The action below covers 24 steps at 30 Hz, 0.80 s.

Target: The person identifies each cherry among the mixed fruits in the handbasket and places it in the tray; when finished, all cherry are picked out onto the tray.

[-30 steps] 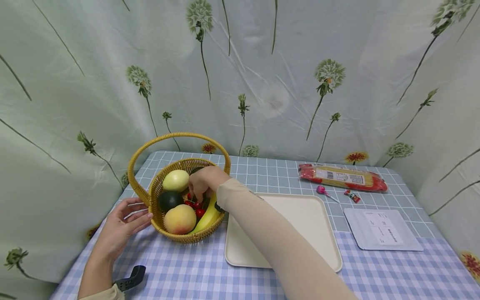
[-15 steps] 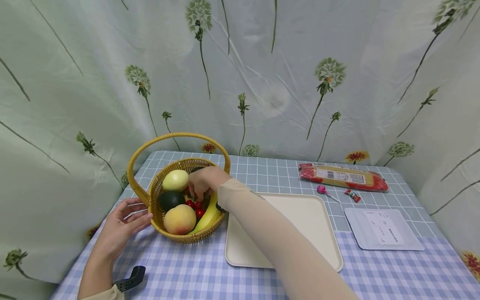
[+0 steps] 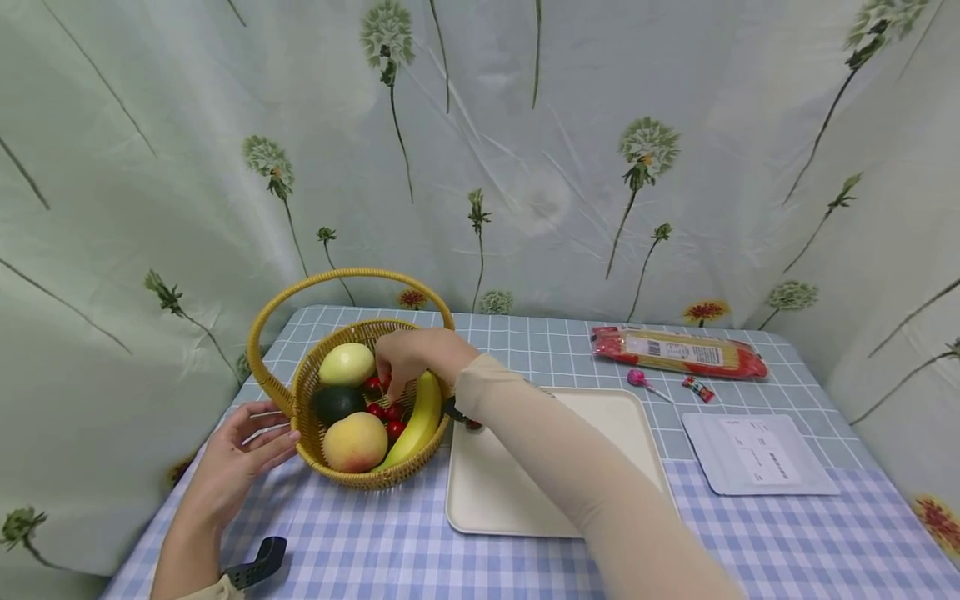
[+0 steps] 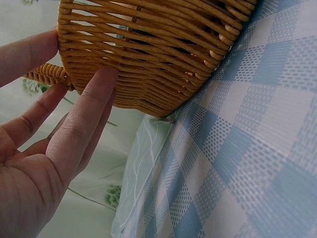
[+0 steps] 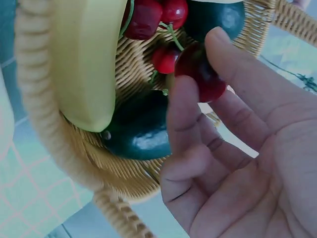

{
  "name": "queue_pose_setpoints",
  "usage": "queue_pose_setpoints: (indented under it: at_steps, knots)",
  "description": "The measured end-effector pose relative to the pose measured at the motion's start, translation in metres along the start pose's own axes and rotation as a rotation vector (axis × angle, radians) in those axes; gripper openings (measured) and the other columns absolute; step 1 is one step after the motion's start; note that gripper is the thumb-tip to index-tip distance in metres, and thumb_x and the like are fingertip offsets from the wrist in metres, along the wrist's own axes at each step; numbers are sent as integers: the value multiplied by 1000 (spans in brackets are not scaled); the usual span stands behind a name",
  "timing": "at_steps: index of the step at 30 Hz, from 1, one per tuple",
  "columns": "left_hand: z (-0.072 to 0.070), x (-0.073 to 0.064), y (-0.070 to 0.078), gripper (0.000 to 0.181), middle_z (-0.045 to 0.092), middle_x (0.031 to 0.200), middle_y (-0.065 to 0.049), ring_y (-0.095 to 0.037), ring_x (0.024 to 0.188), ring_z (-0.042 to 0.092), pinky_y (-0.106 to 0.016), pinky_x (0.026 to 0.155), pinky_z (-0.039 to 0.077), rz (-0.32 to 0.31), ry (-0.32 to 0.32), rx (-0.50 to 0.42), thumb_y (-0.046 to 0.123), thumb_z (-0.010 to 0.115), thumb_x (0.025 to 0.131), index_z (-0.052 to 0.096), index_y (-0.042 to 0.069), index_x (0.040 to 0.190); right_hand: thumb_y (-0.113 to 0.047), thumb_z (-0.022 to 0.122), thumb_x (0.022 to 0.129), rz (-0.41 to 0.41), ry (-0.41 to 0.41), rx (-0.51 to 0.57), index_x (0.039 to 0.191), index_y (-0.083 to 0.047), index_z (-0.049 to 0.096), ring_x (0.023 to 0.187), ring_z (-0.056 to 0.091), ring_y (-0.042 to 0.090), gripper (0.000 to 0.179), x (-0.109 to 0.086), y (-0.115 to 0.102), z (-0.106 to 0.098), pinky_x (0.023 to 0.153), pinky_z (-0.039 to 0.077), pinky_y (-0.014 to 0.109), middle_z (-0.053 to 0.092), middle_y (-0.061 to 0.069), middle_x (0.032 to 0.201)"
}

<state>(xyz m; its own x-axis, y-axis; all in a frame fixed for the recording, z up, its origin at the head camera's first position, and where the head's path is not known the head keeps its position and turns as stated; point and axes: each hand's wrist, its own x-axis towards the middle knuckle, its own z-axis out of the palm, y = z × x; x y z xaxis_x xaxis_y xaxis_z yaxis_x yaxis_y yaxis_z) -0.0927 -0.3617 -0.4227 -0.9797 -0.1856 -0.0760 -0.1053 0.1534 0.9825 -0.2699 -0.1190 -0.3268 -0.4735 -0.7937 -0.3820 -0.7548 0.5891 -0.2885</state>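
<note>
My right hand (image 3: 420, 354) is over the far side of the yellow wicker basket (image 3: 300, 417). Its thumb and forefinger pinch a dark red cherry (image 5: 200, 72), clearest in the right wrist view. Below lie more cherries (image 5: 143, 20) with green stems, a banana (image 3: 423, 417) and a dark green, avocado-like fruit (image 5: 138, 129). On the basket's left side are a pale yellow-green fruit (image 3: 347, 365), another dark green fruit (image 3: 337, 406) and a peach (image 3: 356, 442). My left hand (image 3: 240, 458) rests extended fingers (image 4: 81, 119) against the basket's outer wall.
Right of the basket lies a cream tray (image 3: 495, 500), partly under my right forearm; a small dark red thing (image 3: 472, 424) shows by the wrist strap. Farther right are a pasta packet (image 3: 678, 350), a pink lollipop (image 3: 637, 378), a wrapped candy (image 3: 699, 388) and a silver pouch (image 3: 761, 454).
My right hand has lifted slightly and shifted right, uncovering more of the banana and cherries. The left hand stays at the basket. The head view has turned a little.
</note>
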Motion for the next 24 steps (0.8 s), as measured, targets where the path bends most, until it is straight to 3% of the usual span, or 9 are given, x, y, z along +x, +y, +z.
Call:
queue_pose_setpoints:
  at_steps: [5, 13, 19, 24]
  knots:
    - [0, 0, 0, 48, 65, 116, 19, 4, 102, 71, -20, 81, 65, 3, 0, -21, 8, 80, 97, 53, 15, 137, -28, 82, 98, -52, 39, 31, 117, -12, 77, 90, 55, 9, 25, -12, 3, -2, 77, 49, 20, 70, -3, 109]
    - [0, -2, -2, 46, 66, 116, 17, 3, 102, 72, -21, 81, 65, 12, -12, -70, 3, 79, 97, 55, 18, 134, -26, 77, 102, -197, 61, 39, 129, -8, 76, 77, 47, 9, 33, -39, 8, -2, 69, 39, 19, 63, -3, 91]
    - [0, -1, -2, 46, 66, 116, 17, 3, 101, 72, -21, 80, 65, 31, -7, -79, 1, 78, 97, 56, 17, 133, -21, 83, 97, -227, 108, 171, 123, -9, 77, 85, 61, 7, 29, -57, 20, 3, 77, 52, 16, 74, -3, 101]
    - [0, -1, -2, 46, 67, 116, 17, 3, 102, 73, -20, 80, 65, 38, -15, -91, 0, 78, 97, 56, 17, 134, -19, 84, 96, -246, 153, 243, 120, -10, 75, 93, 67, 10, 27, -70, 30, 7, 85, 57, 18, 75, -1, 105]
